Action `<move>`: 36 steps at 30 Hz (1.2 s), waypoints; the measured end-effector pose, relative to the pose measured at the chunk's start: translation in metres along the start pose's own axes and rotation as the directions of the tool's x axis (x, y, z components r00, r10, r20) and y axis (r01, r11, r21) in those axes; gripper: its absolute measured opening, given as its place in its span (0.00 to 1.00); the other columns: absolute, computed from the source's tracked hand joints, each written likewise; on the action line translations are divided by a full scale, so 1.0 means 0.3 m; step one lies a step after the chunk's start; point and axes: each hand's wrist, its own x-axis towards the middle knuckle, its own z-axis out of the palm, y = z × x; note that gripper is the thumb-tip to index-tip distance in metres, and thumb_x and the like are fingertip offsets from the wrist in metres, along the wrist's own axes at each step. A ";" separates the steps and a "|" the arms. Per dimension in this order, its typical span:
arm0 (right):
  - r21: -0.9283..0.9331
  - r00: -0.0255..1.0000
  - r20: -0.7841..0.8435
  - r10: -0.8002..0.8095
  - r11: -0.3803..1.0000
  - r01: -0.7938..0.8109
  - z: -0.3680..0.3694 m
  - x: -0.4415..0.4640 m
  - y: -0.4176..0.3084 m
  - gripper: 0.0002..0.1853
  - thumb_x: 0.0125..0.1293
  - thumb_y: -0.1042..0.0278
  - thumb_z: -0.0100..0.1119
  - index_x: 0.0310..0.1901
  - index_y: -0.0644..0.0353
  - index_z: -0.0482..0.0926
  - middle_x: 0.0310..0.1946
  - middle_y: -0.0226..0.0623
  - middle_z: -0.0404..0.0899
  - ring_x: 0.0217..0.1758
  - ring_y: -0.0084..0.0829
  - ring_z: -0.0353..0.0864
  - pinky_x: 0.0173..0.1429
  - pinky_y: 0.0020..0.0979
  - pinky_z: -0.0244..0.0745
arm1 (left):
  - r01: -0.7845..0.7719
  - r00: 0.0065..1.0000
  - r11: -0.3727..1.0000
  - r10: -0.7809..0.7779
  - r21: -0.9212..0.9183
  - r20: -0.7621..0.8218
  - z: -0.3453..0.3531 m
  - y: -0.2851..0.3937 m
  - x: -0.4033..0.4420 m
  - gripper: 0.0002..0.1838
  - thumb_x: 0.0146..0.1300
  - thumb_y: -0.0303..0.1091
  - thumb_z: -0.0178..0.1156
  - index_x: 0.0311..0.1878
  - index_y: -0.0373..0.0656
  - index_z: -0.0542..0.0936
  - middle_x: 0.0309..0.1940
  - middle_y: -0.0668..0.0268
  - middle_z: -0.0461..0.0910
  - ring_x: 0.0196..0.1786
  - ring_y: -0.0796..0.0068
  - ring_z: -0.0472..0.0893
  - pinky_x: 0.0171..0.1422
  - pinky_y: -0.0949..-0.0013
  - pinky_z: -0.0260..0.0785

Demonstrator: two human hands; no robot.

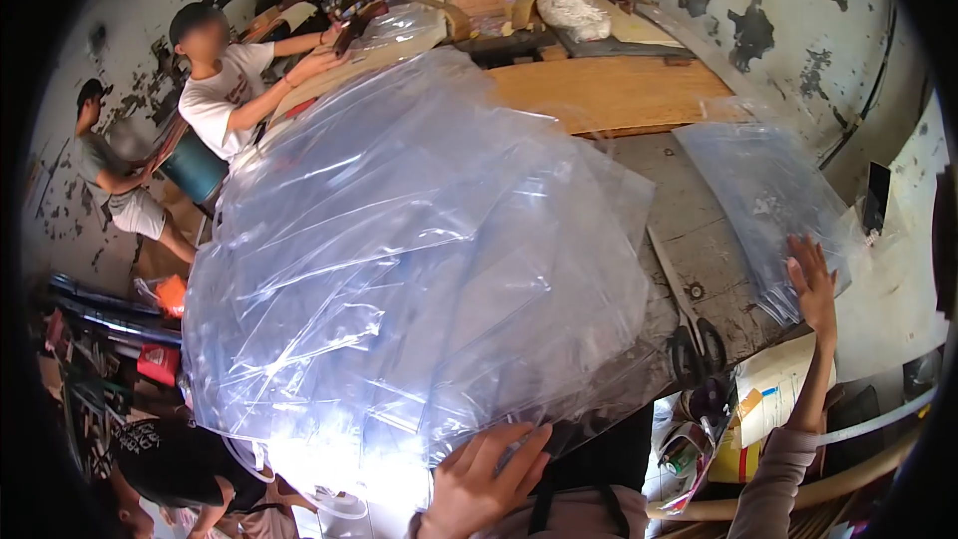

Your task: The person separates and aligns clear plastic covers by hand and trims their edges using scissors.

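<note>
Two bare hands work well apart at a worn counter [689, 180]: our left hand [487, 479] bends its fingers over the near edge of a broad, fanned pile of clear plastic sheets [449, 240], while our right hand [813, 284] lies with fingers spread on the near part of a smaller stack [763, 200] of similar film. Whether our left thumb pinches any film from beneath, we cannot tell.

The pile spreads forward and leftward from our left hand; a pair of scissors [689, 314] lies between the hands, handles toward us, and a wooden board [609, 95] sits beyond it. Past the pile, a person in a white shirt [215, 105] reaches across the work surface.

By our judgement, single sheets would be light and limp, the whole pile bulkier and awkward. Glossy faces may slide over one another or cling, and the film could crease or tear if tugged at one corner. We would take the smaller stack by both long edges near our right hand, keeping layers square. For the pile, we would pinch one exposed edge ahead of our left hand, pressing the layers beneath flat with the other palm.
</note>
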 end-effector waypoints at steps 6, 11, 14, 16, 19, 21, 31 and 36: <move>0.140 0.841 -0.512 -0.174 0.949 0.281 0.027 -0.145 -0.118 0.19 0.71 0.57 0.46 0.52 0.61 0.76 0.66 0.41 0.64 0.66 0.46 0.66 0.71 0.54 0.47 | -0.091 0.995 0.943 0.074 0.321 0.065 -0.261 -0.069 -0.010 0.10 0.53 0.32 0.66 0.40 0.42 0.82 0.39 0.62 0.80 0.39 0.66 0.81 0.44 0.63 0.75; 0.008 0.807 -0.452 -0.381 0.903 0.431 0.083 -0.393 -0.339 0.11 0.65 0.66 0.53 0.44 0.61 0.79 0.62 0.49 0.67 0.64 0.51 0.67 0.70 0.56 0.52 | 0.022 0.956 0.807 -0.189 0.590 0.223 -0.361 -0.166 0.008 0.29 0.50 0.34 0.66 0.58 0.45 0.75 0.53 0.57 0.73 0.53 0.58 0.76 0.61 0.51 0.67; 0.032 0.779 -0.433 -0.453 0.856 0.516 0.092 -0.467 -0.395 0.08 0.60 0.70 0.57 0.40 0.61 0.80 0.59 0.49 0.68 0.63 0.51 0.68 0.70 0.57 0.53 | -0.020 0.958 0.780 -0.165 0.626 0.236 -0.428 -0.243 0.120 0.32 0.52 0.28 0.64 0.63 0.38 0.68 0.60 0.50 0.69 0.55 0.47 0.74 0.59 0.53 0.70; 0.203 0.824 -0.380 -0.420 0.832 0.517 0.093 -0.498 -0.409 0.09 0.56 0.75 0.60 0.40 0.61 0.80 0.56 0.49 0.70 0.63 0.51 0.69 0.69 0.58 0.55 | -0.075 0.981 0.744 -0.064 0.664 0.182 -0.453 -0.319 0.213 0.30 0.55 0.23 0.60 0.63 0.37 0.67 0.60 0.50 0.69 0.57 0.48 0.74 0.57 0.58 0.72; 0.280 0.840 -0.391 -0.376 0.821 0.498 0.108 -0.535 -0.413 0.10 0.53 0.79 0.60 0.39 0.60 0.80 0.55 0.48 0.70 0.61 0.52 0.69 0.67 0.54 0.59 | -0.071 0.993 0.745 -0.011 0.664 0.118 -0.447 -0.461 0.314 0.30 0.56 0.21 0.57 0.64 0.39 0.67 0.62 0.52 0.68 0.58 0.50 0.73 0.61 0.56 0.66; 0.294 0.846 -0.398 -0.354 0.824 0.484 0.113 -0.549 -0.402 0.11 0.53 0.80 0.59 0.39 0.60 0.80 0.54 0.48 0.71 0.59 0.52 0.70 0.64 0.49 0.65 | -0.098 0.993 0.737 0.027 0.668 0.116 -0.431 -0.529 0.327 0.31 0.55 0.20 0.57 0.65 0.40 0.66 0.63 0.53 0.67 0.59 0.51 0.72 0.63 0.55 0.64; 0.376 0.888 -0.425 -0.176 0.858 0.350 0.084 -0.596 -0.405 0.08 0.60 0.77 0.55 0.41 0.60 0.80 0.51 0.45 0.73 0.50 0.46 0.77 0.53 0.41 0.73 | -0.434 0.865 0.658 0.494 0.616 0.083 -0.314 -0.316 0.251 0.08 0.51 0.24 0.61 0.36 0.41 0.82 0.34 0.69 0.84 0.33 0.80 0.82 0.42 0.71 0.70; 0.255 0.661 -0.665 -0.348 0.726 0.639 0.038 -0.562 -0.558 0.09 0.61 0.65 0.57 0.41 0.56 0.81 0.50 0.45 0.74 0.52 0.48 0.77 0.62 0.52 0.64 | -0.533 0.843 0.784 0.523 0.320 0.123 -0.214 -0.150 0.214 0.03 0.54 0.33 0.66 0.32 0.48 0.83 0.27 0.75 0.83 0.29 0.85 0.82 0.37 0.80 0.70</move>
